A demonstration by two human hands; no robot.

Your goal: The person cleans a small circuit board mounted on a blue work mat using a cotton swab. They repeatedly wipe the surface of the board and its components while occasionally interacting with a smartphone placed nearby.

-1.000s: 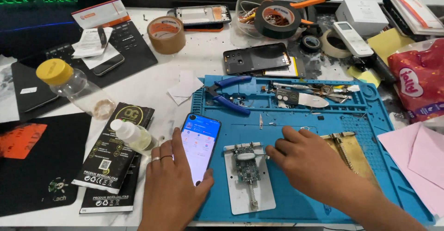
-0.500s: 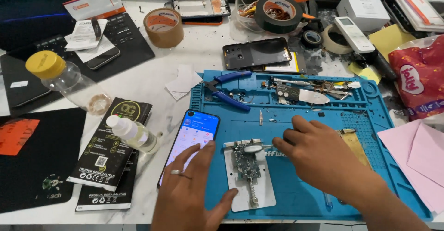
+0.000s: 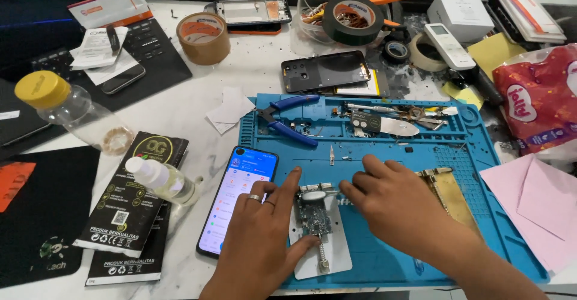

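I see my left hand [image 3: 261,234] lying flat and spread over the lower part of a smartphone [image 3: 239,198] with a lit screen; the fingers are wide and hold nothing, and there are rings on two of them. The thumb side of this hand touches a small circuit board [image 3: 312,219], which is clamped in a metal holder [image 3: 318,231] on a white plate. The holder stands on the left front part of the blue work mat [image 3: 384,156], just beside the phone.

My right hand [image 3: 399,207] is on the mat to the right of the holder. Its fingers are bent and reach toward the top end of the holder, where a small silver piece [image 3: 314,195] lies. I cannot tell if the fingertips pinch something or only touch it.

Behind the hands, blue-handled pliers [image 3: 288,119] lie on the mat near its back left corner. On the counter [image 3: 192,110] to the left of the phone there is a small clear bottle [image 3: 162,178] on its side, over black flat packages [image 3: 132,210]. A roll of brown tape [image 3: 203,37] stands well apart, near the back.
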